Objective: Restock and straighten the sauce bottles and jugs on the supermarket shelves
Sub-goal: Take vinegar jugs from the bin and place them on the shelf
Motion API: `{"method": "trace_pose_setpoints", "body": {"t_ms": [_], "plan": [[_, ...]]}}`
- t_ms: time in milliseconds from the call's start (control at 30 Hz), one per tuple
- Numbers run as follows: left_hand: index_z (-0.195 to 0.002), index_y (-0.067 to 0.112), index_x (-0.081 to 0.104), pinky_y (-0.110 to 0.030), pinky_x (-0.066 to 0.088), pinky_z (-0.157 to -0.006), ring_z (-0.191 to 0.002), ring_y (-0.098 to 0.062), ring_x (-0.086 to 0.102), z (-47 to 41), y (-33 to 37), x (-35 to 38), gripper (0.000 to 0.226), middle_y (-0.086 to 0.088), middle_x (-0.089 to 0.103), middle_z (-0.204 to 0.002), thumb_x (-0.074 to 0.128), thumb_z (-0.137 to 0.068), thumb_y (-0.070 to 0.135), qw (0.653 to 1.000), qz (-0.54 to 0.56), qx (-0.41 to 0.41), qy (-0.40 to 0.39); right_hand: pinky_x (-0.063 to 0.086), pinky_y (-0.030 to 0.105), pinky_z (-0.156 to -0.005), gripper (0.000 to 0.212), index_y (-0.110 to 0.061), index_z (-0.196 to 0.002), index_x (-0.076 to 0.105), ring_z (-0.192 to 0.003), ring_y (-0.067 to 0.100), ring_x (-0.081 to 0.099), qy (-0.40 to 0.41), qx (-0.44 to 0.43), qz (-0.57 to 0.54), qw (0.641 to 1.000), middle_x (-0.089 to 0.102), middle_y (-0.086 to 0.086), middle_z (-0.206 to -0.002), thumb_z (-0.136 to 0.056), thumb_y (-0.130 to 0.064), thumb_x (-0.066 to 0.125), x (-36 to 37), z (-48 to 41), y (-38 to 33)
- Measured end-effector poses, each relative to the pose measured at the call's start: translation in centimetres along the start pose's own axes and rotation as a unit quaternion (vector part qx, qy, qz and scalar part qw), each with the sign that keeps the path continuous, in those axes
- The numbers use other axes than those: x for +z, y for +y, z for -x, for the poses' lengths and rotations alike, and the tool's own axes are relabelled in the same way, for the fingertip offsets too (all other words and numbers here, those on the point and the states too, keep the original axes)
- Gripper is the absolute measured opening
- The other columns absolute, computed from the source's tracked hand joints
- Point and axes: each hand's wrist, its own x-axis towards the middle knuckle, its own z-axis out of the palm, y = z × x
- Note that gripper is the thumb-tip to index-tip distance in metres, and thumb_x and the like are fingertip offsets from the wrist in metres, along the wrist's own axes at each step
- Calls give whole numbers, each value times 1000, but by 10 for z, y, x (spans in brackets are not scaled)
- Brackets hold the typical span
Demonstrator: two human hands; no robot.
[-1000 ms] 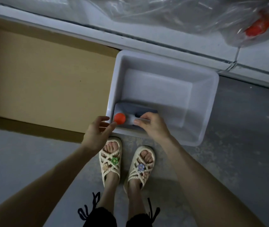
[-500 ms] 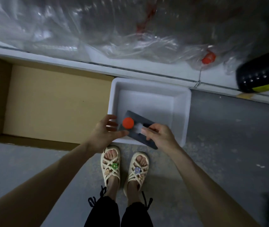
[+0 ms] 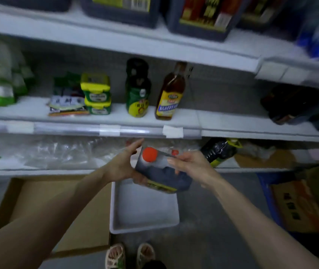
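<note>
Holding the red-capped sauce jug (image 3: 161, 174) before the shelves (image 3: 67, 128), our left hand (image 3: 120, 167) and right hand (image 3: 190, 164) each grip it, fingers curled.

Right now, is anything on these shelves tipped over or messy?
Yes. On the bottom shelf, a dark bottle with a yellow cap lies tipped over instead of standing. Left of it, crumpled clear plastic wrap covers much of the shelf, where products would normally stand.

Dark jug (image 3: 162, 175) with orange-red cap (image 3: 150, 154), white tub (image 3: 145, 226), brown carton (image 3: 38, 206)
</note>
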Motion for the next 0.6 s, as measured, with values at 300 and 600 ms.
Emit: {"method": "trace_pose_setpoints", "body": {"t_ms": [300,600], "plan": [[-126,34,40,-10,45,-83,-103,18,52,32,227,-46,101,22,54,-118,96,-45,10,977,-61,180,99,36,21,-54,41,-5,-60,65,-52,9,48,92,-142,43,985,59,2,-55,-82,-39,73,-116,95,-200],[-123,31,49,-40,52,-93,-106,-10,62,18,354,-38,100,10,64,-116,94,-33,37,955,-65,241,163,43,24,-50,21,-14,-77,71,-59,8,62,155,-231,59,959,67,-3,-65,-73,-30,83,-218,140,-283]]}}
